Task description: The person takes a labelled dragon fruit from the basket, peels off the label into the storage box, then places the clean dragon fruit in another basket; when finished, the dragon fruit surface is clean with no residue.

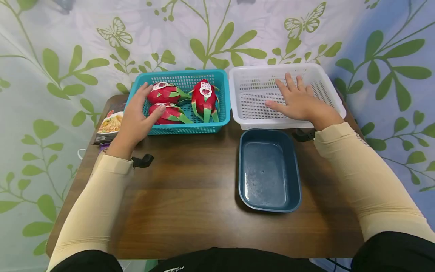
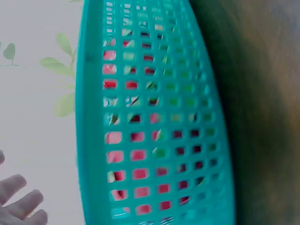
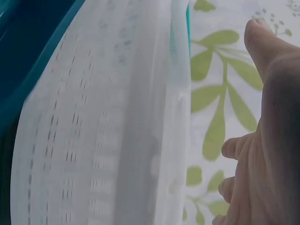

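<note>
In the head view, my left hand (image 1: 136,113) hovers over the left end of a teal plastic basket (image 1: 188,129), thumb and fingers spread apart with nothing between them. Several red dragon fruits with green scales and white labels lie inside, among them an upright-lying dragon fruit (image 1: 205,99) at the right. On the other side, my right hand (image 1: 297,99) is spread flat above a white plastic basket (image 1: 249,100), which has no fruit in it. The left wrist view shows the teal basket's perforated wall (image 2: 159,140) with red showing through, and fingertips (image 2: 23,204) at lower left.
A dark blue rectangular tub (image 1: 266,173) stands in front of the white basket. Left of the teal basket lies a food packet with a noodle picture (image 1: 111,124). Everything stands on a brown wooden table (image 1: 183,204), backed by a leaf-patterned curtain (image 1: 217,34).
</note>
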Motion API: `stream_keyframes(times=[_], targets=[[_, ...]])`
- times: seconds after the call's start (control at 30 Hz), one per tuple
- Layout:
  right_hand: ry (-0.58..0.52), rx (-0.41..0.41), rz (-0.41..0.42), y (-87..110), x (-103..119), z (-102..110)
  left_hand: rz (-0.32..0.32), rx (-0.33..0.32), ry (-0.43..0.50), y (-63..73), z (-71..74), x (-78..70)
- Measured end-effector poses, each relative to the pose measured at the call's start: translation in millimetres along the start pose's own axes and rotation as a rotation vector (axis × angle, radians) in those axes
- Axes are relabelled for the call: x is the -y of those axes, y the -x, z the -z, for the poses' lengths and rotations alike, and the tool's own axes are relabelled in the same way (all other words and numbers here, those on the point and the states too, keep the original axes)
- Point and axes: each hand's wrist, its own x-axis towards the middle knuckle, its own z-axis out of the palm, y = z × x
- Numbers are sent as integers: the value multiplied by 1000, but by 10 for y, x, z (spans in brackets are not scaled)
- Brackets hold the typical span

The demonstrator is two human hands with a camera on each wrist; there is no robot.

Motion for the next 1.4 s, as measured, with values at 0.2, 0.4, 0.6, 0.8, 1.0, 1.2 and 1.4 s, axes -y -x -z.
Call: stream_keyframes(times=[0.2,0.4,0.6,0.8,1.0,1.2,1.4], targets=[[-39,-29,82,-148,258,-83,-41,-380,174,156,-246,-65],[-53,-32,178,-307,606,-210,5,-690,354,356,-529,-149],[-79,-64,272,-477,974,-332,320,-870,803,536,-773,-191],[-136,-106,402,-624,1427,-448,646,-896,1182,585,-904,-153],[-198,-96,522,-691,1873,-610,644,-832,1337,579,-979,-109],[-253,-82,534,-803,2185,-716,538,-833,1469,534,-1019,-109],[-313,-38,509,-978,2415,-770,510,-835,1561,536,-1033,-149]])
